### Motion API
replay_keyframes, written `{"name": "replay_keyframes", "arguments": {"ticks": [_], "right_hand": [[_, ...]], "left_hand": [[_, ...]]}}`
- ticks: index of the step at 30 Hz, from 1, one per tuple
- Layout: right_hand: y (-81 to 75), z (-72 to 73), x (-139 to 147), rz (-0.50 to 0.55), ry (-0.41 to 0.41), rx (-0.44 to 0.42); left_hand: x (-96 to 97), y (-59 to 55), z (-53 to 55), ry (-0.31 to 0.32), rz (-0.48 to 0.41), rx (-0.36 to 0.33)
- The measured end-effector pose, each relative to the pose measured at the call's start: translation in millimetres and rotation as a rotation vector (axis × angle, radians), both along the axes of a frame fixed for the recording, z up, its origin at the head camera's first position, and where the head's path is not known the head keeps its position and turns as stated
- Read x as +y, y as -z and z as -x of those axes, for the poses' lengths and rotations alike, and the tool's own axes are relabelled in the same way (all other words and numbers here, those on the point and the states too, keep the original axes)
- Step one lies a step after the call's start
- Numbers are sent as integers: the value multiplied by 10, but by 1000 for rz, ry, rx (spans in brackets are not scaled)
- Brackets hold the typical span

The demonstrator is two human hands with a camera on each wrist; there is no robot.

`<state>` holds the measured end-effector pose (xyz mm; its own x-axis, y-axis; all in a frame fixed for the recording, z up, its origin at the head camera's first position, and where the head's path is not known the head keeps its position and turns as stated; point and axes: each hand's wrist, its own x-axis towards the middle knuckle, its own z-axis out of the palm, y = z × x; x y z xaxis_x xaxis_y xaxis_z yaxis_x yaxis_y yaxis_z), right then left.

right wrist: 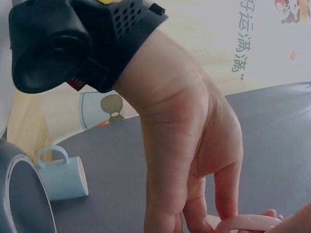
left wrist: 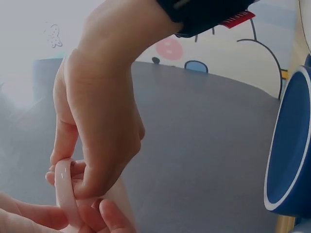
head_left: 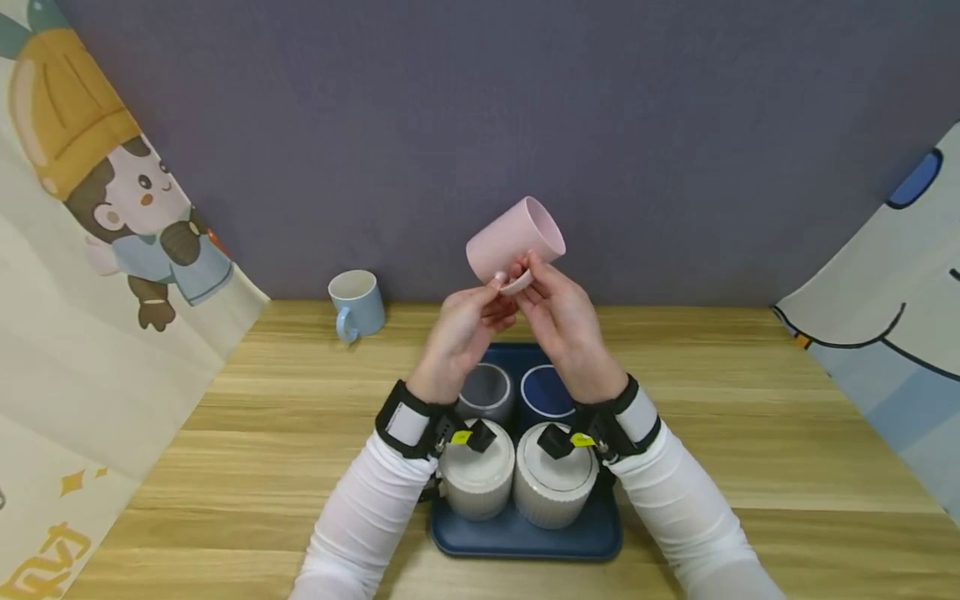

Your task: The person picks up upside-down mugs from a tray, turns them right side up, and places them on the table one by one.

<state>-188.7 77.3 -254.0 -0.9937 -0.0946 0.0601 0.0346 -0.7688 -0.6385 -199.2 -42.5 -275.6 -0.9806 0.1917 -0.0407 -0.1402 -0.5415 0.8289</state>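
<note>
A pink mug is held in the air above the back of the table, tilted with its mouth toward the upper right. My left hand pinches one part of its handle from the left. From the right, my right hand grips the same handle, its thumb near the mug wall. The left wrist view shows fingers of both hands around the pink handle. In the right wrist view, only the handle of the mug shows at the bottom edge.
Below the hands, a dark blue tray bears a grey cup, a navy cup and two pale ribbed cups, partly covered by the wrists. A light blue mug stands back left, near the grey wall.
</note>
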Motion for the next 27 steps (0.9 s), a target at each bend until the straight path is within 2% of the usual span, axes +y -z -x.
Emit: {"name": "replay_keyframes", "arguments": {"ticks": [5,9,11,13,18,20,27], "right_hand": [[-47,-16,-36,-18,1,-14],[-86,-13,-68,-35,10,-31],[-109,-5,-90,-51,18,-32],[-121,24,-106,-61,23,-39],[-105,140,-98,-67,40,-72],[-96,183,-86,-58,42,-78],[-77,367,-88,-35,18,-100]], "left_hand": [[-81,23,10,72,26,35],[-186,19,25,138,85,94],[-237,11,36,136,128,125],[-279,9,55,97,209,156],[-403,56,115,-53,509,231],[-461,88,127,-102,582,250],[-600,193,136,-272,652,264]]}}
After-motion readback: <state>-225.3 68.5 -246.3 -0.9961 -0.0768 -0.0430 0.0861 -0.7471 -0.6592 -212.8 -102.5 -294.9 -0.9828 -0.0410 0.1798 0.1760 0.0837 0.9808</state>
